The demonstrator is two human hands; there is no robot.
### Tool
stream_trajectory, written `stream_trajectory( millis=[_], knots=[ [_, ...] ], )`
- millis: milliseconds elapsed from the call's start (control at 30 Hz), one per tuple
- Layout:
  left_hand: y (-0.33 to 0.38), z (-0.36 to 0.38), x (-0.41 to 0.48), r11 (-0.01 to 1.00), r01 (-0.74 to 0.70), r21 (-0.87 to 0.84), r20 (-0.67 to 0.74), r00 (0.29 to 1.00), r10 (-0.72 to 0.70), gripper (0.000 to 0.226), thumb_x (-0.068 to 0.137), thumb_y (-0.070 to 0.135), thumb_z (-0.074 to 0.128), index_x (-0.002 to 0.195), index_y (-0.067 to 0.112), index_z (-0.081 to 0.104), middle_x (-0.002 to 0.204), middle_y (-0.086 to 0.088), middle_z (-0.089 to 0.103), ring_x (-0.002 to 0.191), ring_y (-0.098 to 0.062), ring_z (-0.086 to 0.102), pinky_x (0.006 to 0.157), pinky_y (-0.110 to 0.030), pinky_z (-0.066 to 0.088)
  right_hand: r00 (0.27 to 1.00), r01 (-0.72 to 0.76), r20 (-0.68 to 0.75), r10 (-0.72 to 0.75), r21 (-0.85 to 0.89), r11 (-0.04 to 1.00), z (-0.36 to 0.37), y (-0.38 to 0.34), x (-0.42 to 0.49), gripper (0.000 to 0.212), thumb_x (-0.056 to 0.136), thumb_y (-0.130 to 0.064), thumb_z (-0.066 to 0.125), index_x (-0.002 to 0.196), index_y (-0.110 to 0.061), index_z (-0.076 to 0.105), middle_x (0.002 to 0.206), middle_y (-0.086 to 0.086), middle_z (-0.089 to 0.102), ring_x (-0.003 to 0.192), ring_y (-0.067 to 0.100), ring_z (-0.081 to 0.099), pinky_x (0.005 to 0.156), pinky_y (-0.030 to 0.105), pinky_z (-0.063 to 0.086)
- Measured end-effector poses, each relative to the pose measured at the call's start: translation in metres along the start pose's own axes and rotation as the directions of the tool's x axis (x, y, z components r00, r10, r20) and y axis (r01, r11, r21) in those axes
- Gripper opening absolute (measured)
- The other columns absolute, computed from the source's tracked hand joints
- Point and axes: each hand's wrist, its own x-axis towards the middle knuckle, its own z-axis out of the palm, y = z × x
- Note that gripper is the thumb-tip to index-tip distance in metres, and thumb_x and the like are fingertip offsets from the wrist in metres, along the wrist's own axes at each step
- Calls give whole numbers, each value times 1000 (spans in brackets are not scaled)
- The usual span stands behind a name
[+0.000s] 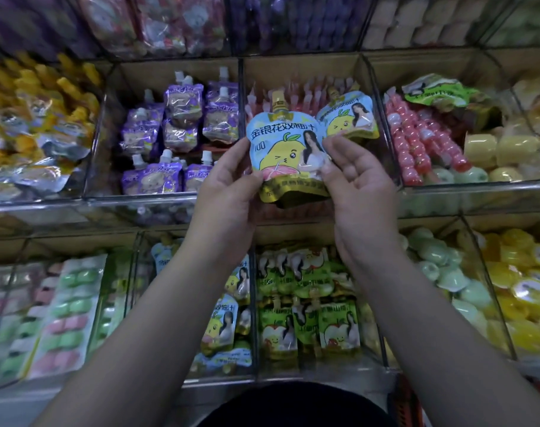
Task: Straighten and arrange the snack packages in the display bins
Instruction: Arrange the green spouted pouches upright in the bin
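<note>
- Blue pouch [288, 146]: spouted, gold cap [278, 101] up, printed front facing cam, upright w/ slight tilt. Held in air in front of middle bin [308, 67], mid row of clear display.
- Left hand [228, 186]: grips pouch's left edge, thumb on front, fingers curled behind it.
- Right hand [358, 180]: palm toward cam. Thumb presses pouch's lower-right front, fingers [339, 146] bent at its right edge, i.e. pinching it.
- Second blue pouch [348, 115]: same print, inside middle bin, just behind and to the right of the held one, leaning right. Right fingertips near its lower edge; contact: cannot tell.
- Pink tubes [305, 90]: standing in a row at back of same bin.
- Purple pouches [176, 124]: next bin left, white caps, some upright, some leaning, rows uneven.
- Red ball skewers [416, 140]: next bin right, lying along its left wall. Green pouch [438, 92] on top at back; yellow jelly blocks [502, 149] beside.
- Yellow packs [40, 112]: far-left bin, piled, blurred.
- Lower row, left to right: pastel blister packs [65, 309]; more blue pouches [222, 328], partly hidden by left arm [157, 303]; green apple pouches [308, 328] standing in two rows; pale green cups [441, 266]; yellow cups [527, 288].
- Top row: too blurred to ID contents.
</note>
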Motion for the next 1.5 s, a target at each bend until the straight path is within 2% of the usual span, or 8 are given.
stream_trajectory(
  millis=[300,400,567,733,900,1033,1267,1500],
  knots=[
    [-5,-39,-34,999,30,16,-15,999,-30,52,97,-10,40,145,9,43,109,1,74,88,-11,71,64,-21,54,999,-37,10,37,-23,999,13,14,-45,37,96,5,53,128,-13,54,129,-1,63,115,0,61,91,17,50],
    [-7,-51,-43,999,26,21,-8,1000,-26,55,96,-12,40,146,10,43,125,-3,67,100,-14,70,71,-22,56,999,-48,13,49,-38,998,18,17,-59,36,96,6,52,127,-14,54,129,-2,62,112,-4,61,86,13,49],
    [-8,-70,-60,999,30,12,-15,999,-30,55,93,-16,39,140,11,49,117,-1,69,86,-6,69,60,-17,52,997,-71,-3,71,-38,997,29,25,-82,36,96,5,52,127,-12,55,127,-1,65,111,-2,62,90,16,51],
    [-13,-93,-75,999,38,21,-1,999,-38,52,93,-17,40,134,12,53,111,2,71,90,-8,69,63,-19,53,993,-114,-24,113,-30,993,38,37,-104,34,96,5,53,123,-16,55,122,-6,65,105,-6,63,85,13,50],
    [-20,-116,-90,997,56,50,11,998,-57,55,93,-19,36,133,14,53,116,3,69,91,-7,69,61,-19,52,976,-214,-38,213,-31,976,46,55,-123,39,97,1,53,134,-10,52,122,-1,67,113,8,65,102,33,50],
    [-25,-136,-97,995,87,44,13,996,-87,55,93,-20,36,137,10,50,120,-1,67,89,-5,70,61,-18,52,961,-274,-39,273,-18,961,55,69,-137,29,97,1,53,119,-17,57,116,4,71,109,16,68,102,43,51],
    [-36,-160,-106,991,119,58,-36,992,-117,51,91,-21,42,124,15,57,106,4,72,87,-6,71,62,-18,54,942,-333,-54,332,-6,943,66,87,-155,28,97,3,52,117,-16,57,115,3,71,106,15,69,98,39,54],
    [-48,-178,-105,978,166,128,-100,983,-154,45,93,-14,45,129,11,57,109,0,71,81,-8,71,59,-18,52,919,-390,-95,382,-96,916,67,110,-160,33,96,2,55,127,-9,55,119,6,69,108,17,68,99,39,53]
  ],
)
